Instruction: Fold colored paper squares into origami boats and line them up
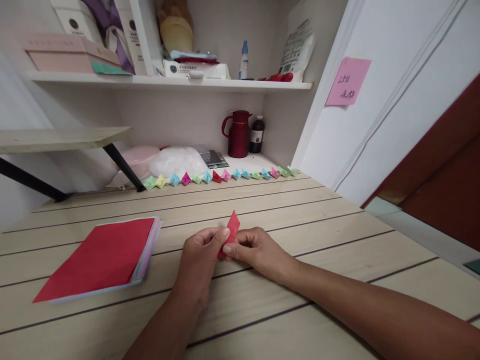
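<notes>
A small piece of folded red paper [234,223] is held up over the middle of the table, its pointed tip upward. My left hand [204,250] pinches its left side, thumb on the near face. From the right, my right hand [258,252] grips the lower part between thumb and fingers. Both hands hide the paper's bottom portion. To the left lies a stack of coloured paper [101,255] with a red sheet on top. Along the table's far edge stands a row of small folded paper boats [186,178] in several colours.
The slatted wooden table [337,240] carries a small raised shelf [63,138] on black legs at the far left. Behind the boats are a dark red jug [239,134], a dark bottle [257,135] and a white plastic bag [178,162]. A pink note [348,81] sticks to the wall.
</notes>
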Motion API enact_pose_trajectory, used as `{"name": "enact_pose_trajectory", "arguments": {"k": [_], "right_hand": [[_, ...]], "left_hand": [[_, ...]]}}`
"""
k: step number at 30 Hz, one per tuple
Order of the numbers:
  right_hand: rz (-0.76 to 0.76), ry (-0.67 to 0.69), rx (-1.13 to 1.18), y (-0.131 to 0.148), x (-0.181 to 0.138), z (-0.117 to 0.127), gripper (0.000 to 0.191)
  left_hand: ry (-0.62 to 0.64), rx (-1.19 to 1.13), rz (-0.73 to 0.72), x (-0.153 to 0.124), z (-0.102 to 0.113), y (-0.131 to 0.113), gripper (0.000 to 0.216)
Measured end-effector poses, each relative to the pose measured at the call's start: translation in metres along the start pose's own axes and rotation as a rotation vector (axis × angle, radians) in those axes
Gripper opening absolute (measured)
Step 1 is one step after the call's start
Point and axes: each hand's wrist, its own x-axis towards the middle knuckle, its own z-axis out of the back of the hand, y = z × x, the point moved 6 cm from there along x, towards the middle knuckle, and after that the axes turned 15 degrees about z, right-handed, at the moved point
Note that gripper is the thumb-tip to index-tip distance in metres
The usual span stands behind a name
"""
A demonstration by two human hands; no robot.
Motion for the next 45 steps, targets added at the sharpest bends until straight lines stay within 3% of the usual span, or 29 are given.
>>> {"name": "enact_pose_trajectory", "arguments": {"k": [13, 19, 23, 26, 30, 34, 37, 42, 45], "right_hand": [[0.021, -0.053, 0.121, -0.003, -0.002, -0.001, 0.037], [0.027, 0.056, 0.053, 0.001, 0.003, -0.001, 0.030], [0.031, -0.098, 0.119, 0.001, 0.005, 0.014, 0.037], [0.051, -0.242, 0.261, -0.001, 0.005, 0.028, 0.041], [0.058, -0.259, 0.235, -0.002, 0.005, 0.038, 0.052], [0.096, -0.178, 0.027, 0.005, 0.004, 0.038, 0.015], [0.206, -0.224, -0.073, 0.015, 0.003, 0.041, 0.012], [0.439, -0.279, -0.202, 0.029, 0.000, 0.049, 0.005], [0.681, -0.270, -0.491, 0.048, -0.007, 0.046, 0.011]], "left_hand": [[0.077, 0.022, -0.018, -0.003, -0.006, -0.001, 0.030], [-0.094, 0.124, -0.058, 0.001, 0.011, -0.004, 0.028], [-0.336, 0.380, -0.251, -0.002, 0.027, -0.018, 0.016], [-0.457, 0.592, -0.475, -0.012, 0.023, -0.029, 0.015], [-0.442, 0.854, -0.760, -0.023, 0.002, -0.033, 0.015], [-0.406, 0.957, -0.913, -0.027, -0.009, -0.030, 0.018], [-0.447, 0.938, -0.876, -0.022, -0.005, -0.025, 0.012], [-0.561, 0.730, -0.656, -0.004, 0.015, -0.016, 0.065], [-0.557, 0.512, -0.476, 0.002, 0.027, -0.011, 0.063]]}}
